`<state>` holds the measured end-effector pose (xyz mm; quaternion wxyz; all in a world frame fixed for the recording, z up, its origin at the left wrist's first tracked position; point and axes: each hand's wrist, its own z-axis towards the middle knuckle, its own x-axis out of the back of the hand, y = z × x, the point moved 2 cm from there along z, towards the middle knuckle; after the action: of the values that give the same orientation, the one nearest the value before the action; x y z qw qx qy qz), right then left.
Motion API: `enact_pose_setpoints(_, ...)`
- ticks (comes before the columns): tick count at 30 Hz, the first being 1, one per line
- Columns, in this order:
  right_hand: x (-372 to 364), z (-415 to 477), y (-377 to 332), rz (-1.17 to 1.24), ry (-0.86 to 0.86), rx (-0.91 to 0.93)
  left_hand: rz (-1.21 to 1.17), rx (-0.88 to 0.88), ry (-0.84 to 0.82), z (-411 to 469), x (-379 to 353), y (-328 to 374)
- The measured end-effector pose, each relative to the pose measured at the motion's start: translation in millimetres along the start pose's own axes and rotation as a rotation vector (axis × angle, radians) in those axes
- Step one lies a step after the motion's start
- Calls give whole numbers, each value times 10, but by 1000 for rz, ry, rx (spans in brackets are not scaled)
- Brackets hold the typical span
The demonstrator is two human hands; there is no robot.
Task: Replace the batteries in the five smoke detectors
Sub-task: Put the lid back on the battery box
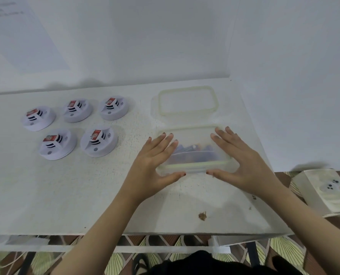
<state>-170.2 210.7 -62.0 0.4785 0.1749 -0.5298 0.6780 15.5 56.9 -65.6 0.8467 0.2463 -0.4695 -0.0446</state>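
Left hand and right hand lie flat with fingers straight and spread, one on each end of the clear plastic box, thumbs at its near edge. Bluish items inside are blurred. Just behind it lies a second clear rim; lid or tray, cannot tell. Five smoke detectors sit in two rows at table left, well apart from the hands, each with a red-and-white block on top. Brown stain near the front edge.

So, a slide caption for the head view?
Left hand and right hand rest on a clear container; five smoke detectors sit beside it.
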Motion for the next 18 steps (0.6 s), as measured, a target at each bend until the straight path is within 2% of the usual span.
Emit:
enact_pose_setpoints(6,-32,-5,18,-104,-1,49,89,-93,72,12,-13,-9)
enact_pose_setpoints(9,-39,-5,14,-129,-3,52,93,-85,51,16,-10,-9)
enact_pose_setpoints(13,61,10,-27,-54,-66,37,-52,15,-70,46,81,-22)
enact_pose_setpoints(15,131,42,-64,57,-95,12,-158,66,-173,100,170,-42)
enact_pose_setpoints(18,219,102,-105,197,-158,-12,-169,80,-282,194,286,-79)
